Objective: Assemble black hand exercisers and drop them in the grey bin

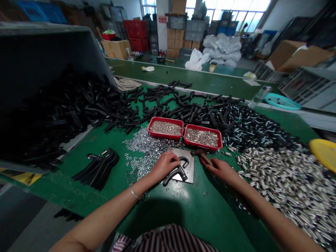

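Note:
My left hand (166, 165) is closed at the near-left side of a flat metal plate (191, 175), its fingertips pinched at a black curved, clamp-like part (174, 172). This part lies on the plate, with its C-shaped end toward the plate's middle; exactly what the fingertips press is hard to make out. My right hand (218, 169) is wrapped round the handle of a hammer (206, 159), whose head hovers by the plate's right edge. Beyond the plate stand two red trays, one with tiny metal pieces (164, 128), the other with small pins (201, 137).
Loose metal rings (143, 154) spread left of the plate. A stack of black parts (101, 168) lies further left, beside a large grey bin (39, 105) of black parts. Metal cylinders (288, 185) and black-headed screws (252, 126) heap up on the right, near a yellow lid (324, 152).

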Demonstrator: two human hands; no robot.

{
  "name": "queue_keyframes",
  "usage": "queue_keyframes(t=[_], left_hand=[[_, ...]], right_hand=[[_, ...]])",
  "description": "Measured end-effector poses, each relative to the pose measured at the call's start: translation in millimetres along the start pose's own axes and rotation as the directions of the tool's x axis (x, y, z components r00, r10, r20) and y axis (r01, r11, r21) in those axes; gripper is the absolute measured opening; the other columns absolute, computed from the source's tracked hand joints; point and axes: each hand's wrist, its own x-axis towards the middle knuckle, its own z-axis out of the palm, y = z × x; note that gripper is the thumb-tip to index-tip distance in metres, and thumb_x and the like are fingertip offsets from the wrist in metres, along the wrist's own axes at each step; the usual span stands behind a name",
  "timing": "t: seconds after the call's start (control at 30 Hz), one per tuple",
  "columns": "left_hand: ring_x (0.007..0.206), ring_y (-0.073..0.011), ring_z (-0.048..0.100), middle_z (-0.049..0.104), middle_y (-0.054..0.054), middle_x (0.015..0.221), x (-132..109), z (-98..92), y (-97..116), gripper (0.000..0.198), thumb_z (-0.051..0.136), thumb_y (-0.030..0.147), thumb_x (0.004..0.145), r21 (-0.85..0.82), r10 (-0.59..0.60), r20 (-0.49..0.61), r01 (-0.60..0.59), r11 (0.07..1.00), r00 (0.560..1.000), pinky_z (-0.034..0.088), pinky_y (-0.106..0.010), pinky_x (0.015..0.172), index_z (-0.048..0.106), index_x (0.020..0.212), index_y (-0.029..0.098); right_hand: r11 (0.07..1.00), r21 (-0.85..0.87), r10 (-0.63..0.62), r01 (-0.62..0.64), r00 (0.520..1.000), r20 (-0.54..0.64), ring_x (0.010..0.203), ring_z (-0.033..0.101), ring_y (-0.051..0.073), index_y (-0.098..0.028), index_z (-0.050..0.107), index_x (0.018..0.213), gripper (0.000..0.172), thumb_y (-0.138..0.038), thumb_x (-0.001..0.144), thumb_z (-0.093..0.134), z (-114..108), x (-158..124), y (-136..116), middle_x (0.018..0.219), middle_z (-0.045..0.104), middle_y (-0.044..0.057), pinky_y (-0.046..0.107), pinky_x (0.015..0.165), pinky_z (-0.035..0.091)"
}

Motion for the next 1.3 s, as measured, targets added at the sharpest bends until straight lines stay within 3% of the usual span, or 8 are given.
queue_keyframes(t=[0.17,0.4,0.6,0.77,0.87,1.1,1.2,1.3], left_hand=[[0.095,-0.0216,0.06,0.067,-0.005,0.09,0.5,5.3,-4.3,0.011,0.063,0.023,0.089,0.154,0.046,0.002,-0.046,0.987,0.999,0.046,-0.036,0.092,0.067,0.08,0.018],[0.102,-0.0246,0.057,0.064,-0.01,0.103,-8.5,-3.4,3.8,0.019,0.048,0.026,0.098,0.423,0.304,0.236,-0.38,0.823,0.923,0.045,-0.041,0.094,0.065,0.097,0.018],[0.126,-0.0346,0.048,0.052,-0.02,0.135,-34.8,6.5,-1.0,0.079,0.07,0.039,0.083,0.417,0.161,0.037,-0.162,0.895,0.986,0.038,-0.054,0.108,0.03,0.147,0.013],[0.126,-0.0365,0.049,0.053,-0.022,0.132,-35.0,13.8,-3.6,0.091,0.068,0.035,0.083,0.424,0.119,0.032,-0.121,0.897,0.992,0.038,-0.054,0.109,0.015,0.152,0.01],[0.127,-0.0371,0.048,0.053,-0.024,0.133,-33.8,13.3,-3.0,0.091,0.069,0.034,0.082,0.419,0.122,0.038,-0.127,0.899,0.992,0.037,-0.054,0.11,0.017,0.152,0.006],[0.116,-0.0325,0.059,0.063,-0.016,0.124,-31.2,-0.5,5.7,0.07,0.067,0.034,0.083,0.123,0.056,0.015,-0.057,0.991,0.998,0.043,-0.051,0.104,0.04,0.145,0.017],[0.101,-0.0257,0.066,0.068,-0.011,0.112,-22.9,-12.9,4.0,0.058,0.057,0.04,0.091,-0.158,-0.075,0.065,0.085,0.984,0.995,0.051,-0.044,0.093,0.041,0.143,0.019],[0.118,-0.0284,0.057,0.061,-0.014,0.125,-16.8,-20.4,-8.9,0.053,0.062,0.033,0.087,-0.032,-0.098,-0.098,0.095,0.995,0.99,0.043,-0.048,0.104,0.049,0.136,0.017]], right_hand=[[0.986,0.101,-0.121,0.132,0.987,-0.106,0.074,0.066,0.023,-0.022,0.053,0.11,0.028,-0.045,0.096,0.045,-5.7,-31.5,-9.4,0.087,0.07,0.007,0.031,0.063,0.045],[0.971,-0.083,-0.234,0.225,0.965,-0.117,0.084,0.069,0.028,-0.02,0.055,0.12,0.035,-0.04,0.101,0.034,1.9,-57.8,-27.6,0.109,0.07,0.015,0.036,0.07,0.048],[0.96,0.028,-0.269,0.28,0.94,-0.209,0.093,0.068,0.026,-0.023,0.052,0.128,0.037,-0.043,0.102,0.036,-9.3,-65.9,-50.1,0.111,0.07,0.013,0.034,0.076,0.05],[0.952,-0.049,-0.306,0.304,0.95,-0.06,0.086,0.067,0.026,-0.02,0.059,0.108,0.028,-0.038,0.1,0.038,1.6,-52.3,-62.6,0.106,0.069,0.014,0.034,0.073,0.049],[0.945,0.177,-0.276,0.274,0.961,-0.013,0.075,0.064,0.021,-0.02,0.059,0.101,0.028,-0.043,0.099,0.043,5.4,-42.5,-55.9,0.089,0.068,0.008,0.03,0.065,0.048],[0.447,0.888,0.059,-0.113,0.994,0.096,0.038,0.031,0.006,-0.021,0.057,0.105,0.043,-0.059,0.085,0.063,14.2,-45.0,-13.9,0.064,0.048,-0.007,0.019,0.033,0.026],[0.614,0.786,0.123,-0.071,0.992,-0.006,0.041,0.04,0.011,-0.021,0.062,0.104,0.045,-0.061,0.085,0.06,3.0,-43.0,25.5,0.065,0.054,-0.002,0.023,0.037,0.034],[0.96,0.276,0.068,0.049,0.914,-0.399,0.076,0.063,0.027,-0.018,0.065,0.105,0.044,-0.057,0.086,0.058,-12.4,-44.8,59.5,0.09,0.067,0.013,0.039,0.065,0.052]])
